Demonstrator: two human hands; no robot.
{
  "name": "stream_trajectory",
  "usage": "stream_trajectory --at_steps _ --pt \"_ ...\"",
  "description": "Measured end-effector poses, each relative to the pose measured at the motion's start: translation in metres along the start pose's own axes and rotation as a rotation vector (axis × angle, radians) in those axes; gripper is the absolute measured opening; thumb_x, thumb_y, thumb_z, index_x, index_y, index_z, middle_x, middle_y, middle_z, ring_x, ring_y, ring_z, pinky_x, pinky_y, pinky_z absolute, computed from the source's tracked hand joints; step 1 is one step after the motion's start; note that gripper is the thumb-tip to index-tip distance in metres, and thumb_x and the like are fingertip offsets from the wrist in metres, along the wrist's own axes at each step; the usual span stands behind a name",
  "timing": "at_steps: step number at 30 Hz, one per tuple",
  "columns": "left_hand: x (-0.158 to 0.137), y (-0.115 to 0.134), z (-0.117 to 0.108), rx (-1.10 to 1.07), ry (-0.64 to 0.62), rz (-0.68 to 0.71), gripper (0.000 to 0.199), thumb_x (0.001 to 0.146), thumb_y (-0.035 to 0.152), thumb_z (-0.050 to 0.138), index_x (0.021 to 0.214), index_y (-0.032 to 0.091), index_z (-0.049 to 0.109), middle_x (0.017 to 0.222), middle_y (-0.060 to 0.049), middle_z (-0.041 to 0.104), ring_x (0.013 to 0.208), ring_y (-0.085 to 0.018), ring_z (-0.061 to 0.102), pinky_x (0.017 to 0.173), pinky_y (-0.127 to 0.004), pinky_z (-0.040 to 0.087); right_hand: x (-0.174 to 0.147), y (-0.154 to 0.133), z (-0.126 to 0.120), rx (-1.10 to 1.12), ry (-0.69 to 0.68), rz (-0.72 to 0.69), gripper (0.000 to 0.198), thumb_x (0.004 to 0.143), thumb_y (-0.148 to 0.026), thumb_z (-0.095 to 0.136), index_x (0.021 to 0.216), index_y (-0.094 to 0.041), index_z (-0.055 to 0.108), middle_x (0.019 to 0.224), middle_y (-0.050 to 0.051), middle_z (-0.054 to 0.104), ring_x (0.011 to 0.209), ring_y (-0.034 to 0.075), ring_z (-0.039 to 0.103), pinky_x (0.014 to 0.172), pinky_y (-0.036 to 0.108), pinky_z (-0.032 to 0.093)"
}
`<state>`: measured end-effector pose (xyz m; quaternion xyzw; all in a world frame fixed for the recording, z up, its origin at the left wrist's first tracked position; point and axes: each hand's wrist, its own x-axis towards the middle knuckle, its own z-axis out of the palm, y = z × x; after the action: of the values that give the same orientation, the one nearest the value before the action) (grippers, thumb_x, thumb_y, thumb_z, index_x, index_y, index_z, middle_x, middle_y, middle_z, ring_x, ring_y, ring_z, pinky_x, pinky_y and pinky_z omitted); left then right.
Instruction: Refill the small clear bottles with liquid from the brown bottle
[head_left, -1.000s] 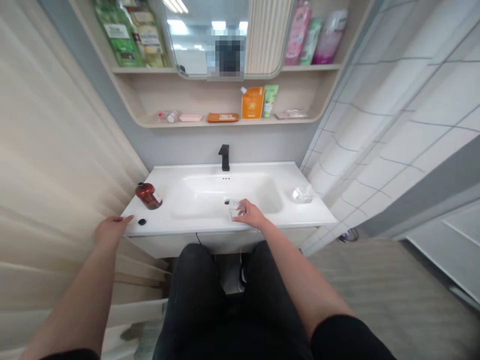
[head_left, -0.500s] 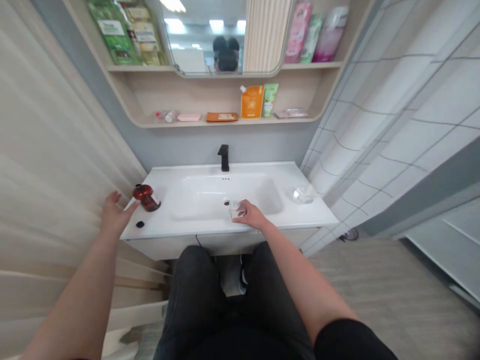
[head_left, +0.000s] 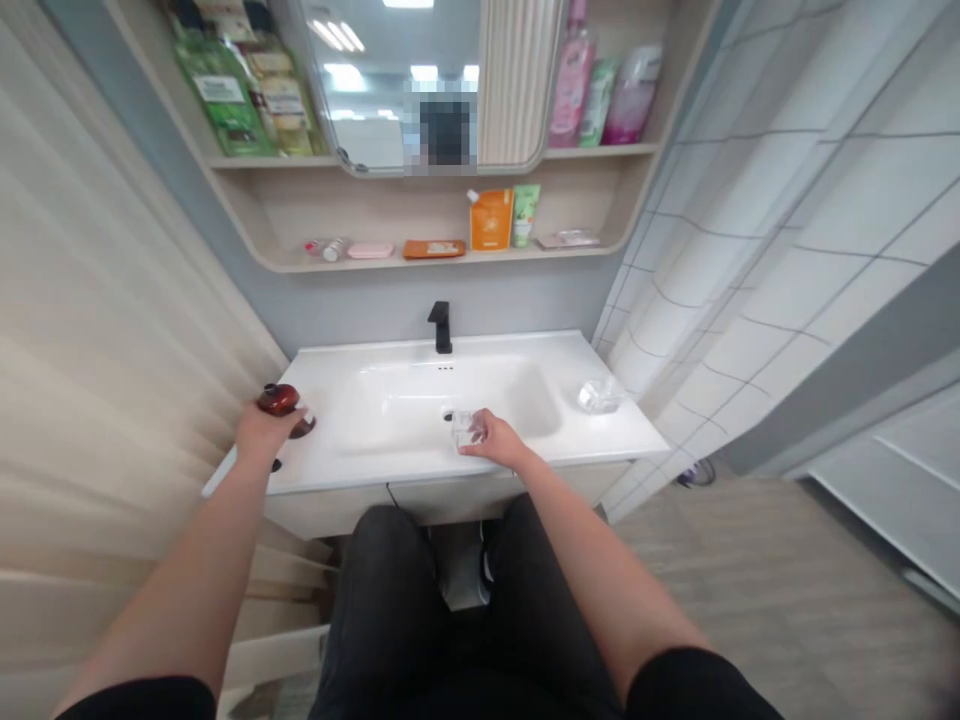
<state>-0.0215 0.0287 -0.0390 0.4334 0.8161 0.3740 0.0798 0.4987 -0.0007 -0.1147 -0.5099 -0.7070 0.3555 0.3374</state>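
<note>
At the left end of the white countertop, my left hand [head_left: 264, 432] is wrapped round a brown bottle [head_left: 280, 400] with a pale label and an uncapped neck. The bottle stands on the counter. A small black cap [head_left: 277, 466] lies just below it, partly hidden by my wrist. Over the front of the sink basin [head_left: 405, 430], my right hand [head_left: 498, 440] grips a small clear square container [head_left: 466, 428] between thumb and fingers. Whether anything is inside the container I cannot tell.
A black faucet [head_left: 442, 328] stands behind the basin. On the right counter sits a clear faceted object [head_left: 598, 396], perhaps a lid. Above, a shelf [head_left: 360, 266] holds an orange pouch [head_left: 491, 220], a green tube [head_left: 524, 215] and small items. A curtain [head_left: 112, 330] hangs close on the left.
My left hand has moved right and closed round the brown bottle, which it was beside before. My right hand still holds the clear container over the basin. The view has shifted slightly.
</note>
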Motion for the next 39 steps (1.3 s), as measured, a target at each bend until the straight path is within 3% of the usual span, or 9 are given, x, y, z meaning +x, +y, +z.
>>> stream_trajectory --at_steps 4,11,15,18,21,24,28,34,39 --pt "-0.005 0.010 0.007 -0.002 0.019 -0.053 0.093 0.061 0.053 0.105 0.134 0.015 0.062 0.135 -0.021 0.077 0.134 -0.047 0.072 0.116 -0.059 0.055 -0.001 -0.002 0.000 0.013 -0.001 0.009 0.069 0.068 -0.051 0.106 0.114 -0.027 0.059 0.104 0.001 0.079 0.090 0.024 0.077 0.085 0.037 0.060" --pt "-0.068 0.051 0.045 -0.227 0.042 0.184 0.087 0.074 0.057 0.097 0.146 0.023 0.063 0.139 -0.015 0.078 0.131 -0.036 0.075 0.119 -0.051 0.056 0.002 -0.002 0.000 0.094 0.020 0.046 0.070 0.063 -0.045 0.106 0.111 -0.028 0.059 0.106 0.002 0.079 0.095 0.026 0.078 0.089 0.041 0.063" --pt "-0.112 0.078 0.086 -0.378 -0.121 0.294 0.081 0.076 0.048 0.096 0.146 0.025 0.063 0.143 -0.014 0.078 0.128 -0.033 0.077 0.119 -0.047 0.058 0.007 0.000 0.002 0.142 0.053 0.119 0.070 0.061 -0.037 0.105 0.114 -0.028 0.059 0.101 0.001 0.078 0.097 0.027 0.079 0.092 0.044 0.064" --pt "-0.135 0.094 0.116 -0.397 -0.252 0.339 0.078 0.078 0.040 0.095 0.148 0.026 0.063 0.146 -0.014 0.077 0.131 -0.033 0.077 0.119 -0.047 0.058 0.009 0.003 0.004 0.103 0.092 0.123 0.071 0.061 -0.036 0.105 0.115 -0.028 0.060 0.110 0.003 0.078 0.102 0.028 0.079 0.094 0.044 0.064" --pt "-0.148 0.104 0.136 -0.369 -0.311 0.393 0.082 0.078 0.038 0.096 0.152 0.024 0.062 0.149 -0.016 0.075 0.133 -0.034 0.076 0.119 -0.047 0.057 0.011 0.005 0.005 0.080 0.108 0.104 0.084 0.063 -0.042 0.106 0.130 -0.028 0.059 0.111 0.005 0.077 0.104 0.029 0.079 0.098 0.044 0.062" --pt "-0.152 0.107 0.144 -0.331 -0.348 0.445 0.081 0.077 0.039 0.098 0.150 0.024 0.064 0.147 -0.016 0.076 0.131 -0.035 0.076 0.116 -0.047 0.059 0.013 0.006 0.005 0.052 0.098 0.096 0.089 0.069 -0.048 0.104 0.141 -0.028 0.057 0.106 0.004 0.077 0.104 0.029 0.078 0.100 0.045 0.061" --pt "-0.149 0.104 0.147 -0.292 -0.358 0.507 0.076 0.077 0.038 0.098 0.144 0.025 0.067 0.142 -0.015 0.077 0.130 -0.035 0.076 0.115 -0.047 0.059 0.022 0.006 0.005 0.015 0.105 0.112 0.073 0.080 -0.054 0.096 0.137 -0.029 0.058 0.106 0.004 0.078 0.105 0.029 0.079 0.099 0.045 0.061" --pt "-0.148 0.103 0.152 -0.214 -0.319 0.575 0.078 0.080 0.036 0.098 0.149 0.026 0.064 0.146 -0.015 0.073 0.135 -0.037 0.073 0.119 -0.048 0.057 0.048 0.017 0.010 -0.045 0.135 0.168 0.071 0.065 -0.041 0.104 0.121 -0.028 0.062 0.120 0.006 0.077 0.106 0.028 0.078 0.094 0.041 0.061" --pt "-0.152 0.108 0.148 -0.113 -0.325 0.629 0.073 0.082 0.032 0.094 0.149 0.024 0.065 0.142 -0.016 0.073 0.132 -0.038 0.073 0.115 -0.048 0.058 0.055 0.023 0.020 -0.166 0.108 0.105 0.068 0.069 -0.038 0.104 0.121 -0.026 0.062 0.122 0.008 0.078 0.111 0.029 0.077 0.100 0.043 0.058"
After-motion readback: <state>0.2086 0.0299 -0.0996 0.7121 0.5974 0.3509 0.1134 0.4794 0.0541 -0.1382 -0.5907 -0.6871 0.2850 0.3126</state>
